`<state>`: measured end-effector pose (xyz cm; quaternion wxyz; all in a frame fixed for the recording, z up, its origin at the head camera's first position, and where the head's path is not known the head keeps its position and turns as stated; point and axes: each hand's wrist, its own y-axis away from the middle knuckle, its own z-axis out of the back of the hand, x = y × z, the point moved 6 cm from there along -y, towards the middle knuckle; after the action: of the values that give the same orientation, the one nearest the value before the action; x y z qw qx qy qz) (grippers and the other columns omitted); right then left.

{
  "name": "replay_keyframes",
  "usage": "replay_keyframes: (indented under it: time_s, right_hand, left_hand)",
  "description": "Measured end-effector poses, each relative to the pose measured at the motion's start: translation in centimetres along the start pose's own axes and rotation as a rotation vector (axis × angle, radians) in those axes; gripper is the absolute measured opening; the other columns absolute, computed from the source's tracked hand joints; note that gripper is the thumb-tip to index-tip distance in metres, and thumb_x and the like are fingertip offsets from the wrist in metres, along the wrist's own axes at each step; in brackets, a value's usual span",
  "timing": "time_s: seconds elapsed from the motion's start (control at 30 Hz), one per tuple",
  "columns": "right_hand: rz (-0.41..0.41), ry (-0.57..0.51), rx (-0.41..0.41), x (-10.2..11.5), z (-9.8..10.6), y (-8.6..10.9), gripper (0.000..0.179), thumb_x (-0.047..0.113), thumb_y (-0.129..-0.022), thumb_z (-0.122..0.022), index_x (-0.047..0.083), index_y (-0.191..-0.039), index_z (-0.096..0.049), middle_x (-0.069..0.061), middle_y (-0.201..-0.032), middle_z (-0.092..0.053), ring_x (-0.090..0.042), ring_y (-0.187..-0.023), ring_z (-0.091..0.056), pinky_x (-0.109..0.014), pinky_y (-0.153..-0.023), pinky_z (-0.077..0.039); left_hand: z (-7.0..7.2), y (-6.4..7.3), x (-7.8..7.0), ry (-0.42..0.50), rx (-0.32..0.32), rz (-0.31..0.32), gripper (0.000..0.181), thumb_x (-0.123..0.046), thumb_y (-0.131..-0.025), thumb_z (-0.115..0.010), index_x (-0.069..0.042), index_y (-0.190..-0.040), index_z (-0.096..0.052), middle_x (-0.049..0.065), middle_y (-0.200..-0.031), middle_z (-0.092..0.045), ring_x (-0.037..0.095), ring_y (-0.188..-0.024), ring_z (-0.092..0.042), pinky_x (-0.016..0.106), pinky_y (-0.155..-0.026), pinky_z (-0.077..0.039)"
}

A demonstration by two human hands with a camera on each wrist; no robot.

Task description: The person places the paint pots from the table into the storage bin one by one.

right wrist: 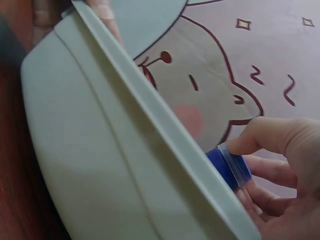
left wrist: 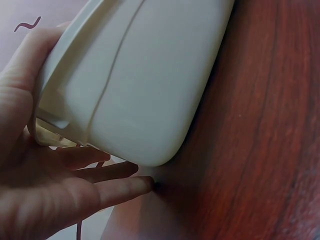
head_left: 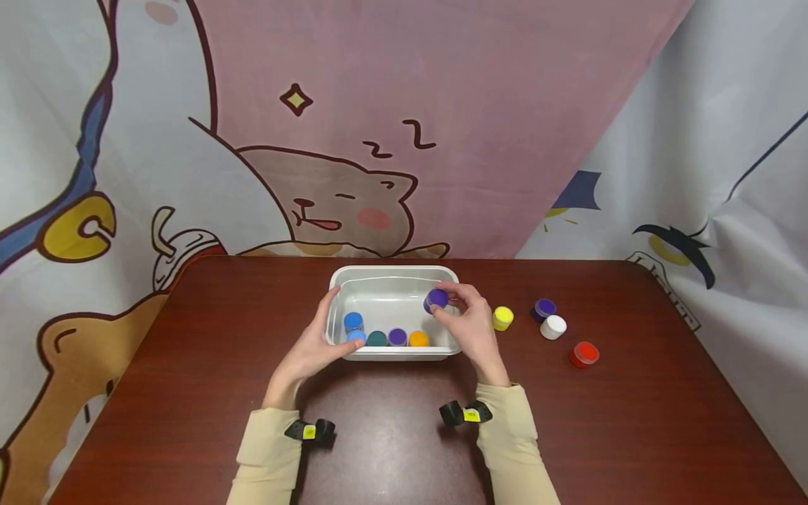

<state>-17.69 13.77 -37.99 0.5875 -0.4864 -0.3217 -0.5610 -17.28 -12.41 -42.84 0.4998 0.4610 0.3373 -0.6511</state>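
Observation:
Over the right end of a white rectangular tray [head_left: 394,271], my right hand [head_left: 472,328] pinches a small round paint pot [head_left: 435,299], purple in the head view, between thumb and fingers. The right wrist view shows the same pot [right wrist: 229,166] with a clear band, just above the tray's rim. My left hand [head_left: 311,352] grips the tray's left end, thumb on the front rim and fingers along the side. Inside the tray, along its front wall, sit blue pots [head_left: 353,322], a dark green pot [head_left: 376,339], a purple pot [head_left: 398,337] and an orange pot [head_left: 419,339].
Right of the tray on the brown table [head_left: 391,421] stand a yellow pot [head_left: 503,318], a dark purple pot [head_left: 543,309], a white pot [head_left: 553,327] and a red pot [head_left: 584,354]. A printed cloth [head_left: 505,105] hangs behind the table.

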Motion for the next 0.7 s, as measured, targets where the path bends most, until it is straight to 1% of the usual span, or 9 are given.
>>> replay_keyframes:
  time_s: [0.17, 0.3, 0.47, 0.53, 0.7]
  right_hand:
    - [0.05, 0.069, 0.001, 0.6, -1.2, -0.2, 0.034, -0.003, -0.077, -0.075, -0.003, -0.11, -0.069, -0.018, -0.108, -0.061, -0.035, -0.098, -0.062, -0.047, -0.09, -0.048]
    - [0.083, 0.09, 0.039, 1.1, -2.6, -0.4, 0.033, -0.001, -0.077, -0.076, -0.003, -0.109, -0.069, -0.018, -0.108, -0.061, -0.035, -0.097, -0.062, -0.046, -0.089, -0.049]
    - [0.122, 0.099, 0.142, 1.5, -5.0, -0.9, 0.031, -0.002, -0.078, -0.074, -0.006, -0.109, -0.068, -0.02, -0.107, -0.063, -0.035, -0.096, -0.061, -0.046, -0.088, -0.049]
    - [0.111, 0.097, 0.193, 1.5, -5.9, -1.1, 0.031, -0.002, -0.079, -0.073, -0.007, -0.11, -0.067, -0.02, -0.106, -0.063, -0.034, -0.098, -0.06, -0.045, -0.089, -0.049]
    - [0.053, 0.128, 0.319, 1.5, -7.9, -1.5, 0.032, 0.001, -0.083, -0.072, -0.005, -0.113, -0.066, -0.017, -0.109, -0.064, -0.032, -0.101, -0.061, -0.041, -0.089, -0.049]
  left_hand:
    - [0.0, 0.0, 0.0, -0.004, 0.001, -0.001, 0.103, -0.02, -0.079, -0.08, -0.023, -0.154, -0.011, 0.025, -0.154, -0.019, 0.041, -0.139, -0.022, 0.064, -0.106, -0.017]
    - [0.0, 0.1, -0.1, -0.007, 0.0, -0.004, 0.102, -0.022, -0.079, -0.08, -0.023, -0.154, -0.011, 0.024, -0.154, -0.019, 0.041, -0.139, -0.022, 0.064, -0.107, -0.017]
    - [0.0, 0.1, -0.1, 0.003, 0.0, -0.018, 0.102, -0.021, -0.079, -0.08, -0.022, -0.154, -0.012, 0.026, -0.153, -0.02, 0.041, -0.139, -0.023, 0.063, -0.107, -0.017]
    - [0.0, 0.1, 0.0, 0.007, 0.001, -0.018, 0.102, -0.021, -0.079, -0.08, -0.022, -0.154, -0.012, 0.026, -0.153, -0.02, 0.041, -0.138, -0.023, 0.063, -0.107, -0.017]
    - [0.0, 0.1, 0.0, 0.019, 0.006, -0.019, 0.101, -0.02, -0.08, -0.08, -0.022, -0.154, -0.012, 0.027, -0.151, -0.022, 0.042, -0.136, -0.026, 0.063, -0.106, -0.02]
